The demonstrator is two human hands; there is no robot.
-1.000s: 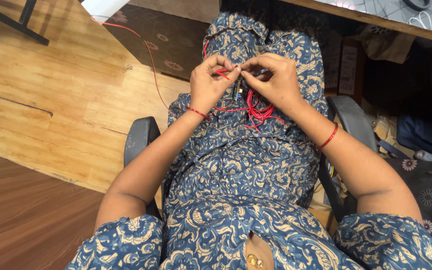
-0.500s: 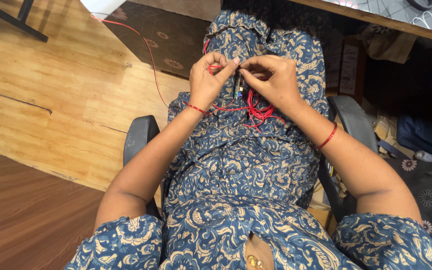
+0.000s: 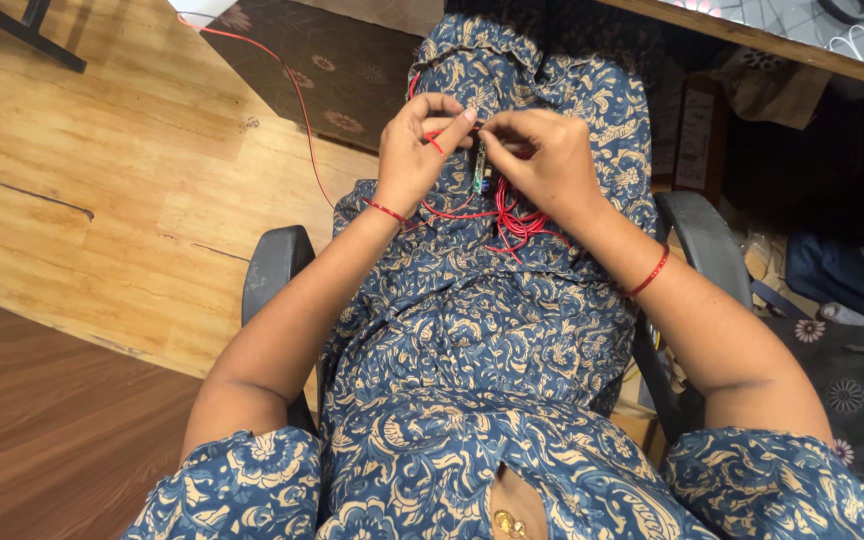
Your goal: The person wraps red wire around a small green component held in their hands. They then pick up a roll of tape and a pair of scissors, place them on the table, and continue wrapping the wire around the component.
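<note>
The wooden floor (image 3: 102, 200) is filling the left of the view, lighter planks above and darker ones below; a dark patterned panel (image 3: 342, 70) is standing at the top, and a table (image 3: 752, 40) edge is crossing the top right corner; the person is sitting in a black armchair (image 3: 277, 270), its armrests showing on both sides of the blue and cream patterned dress (image 3: 482, 330); a loose tangle of red wire (image 3: 507, 215) is lying in the lap, just beneath the hands, with one strand running up and away across the floor; the left hand (image 3: 414, 150) is closing its grip on a strand of that wire, thumb and forefinger pinching it at the fingertips; the right hand (image 3: 542, 160) is closing its grip beside it, fingertips nearly touching the left's; a small green circuit board (image 3: 480, 170) is hanging between the two hands, partly hidden by the right fingers, so I cannot tell which fingers are bearing it.
</note>
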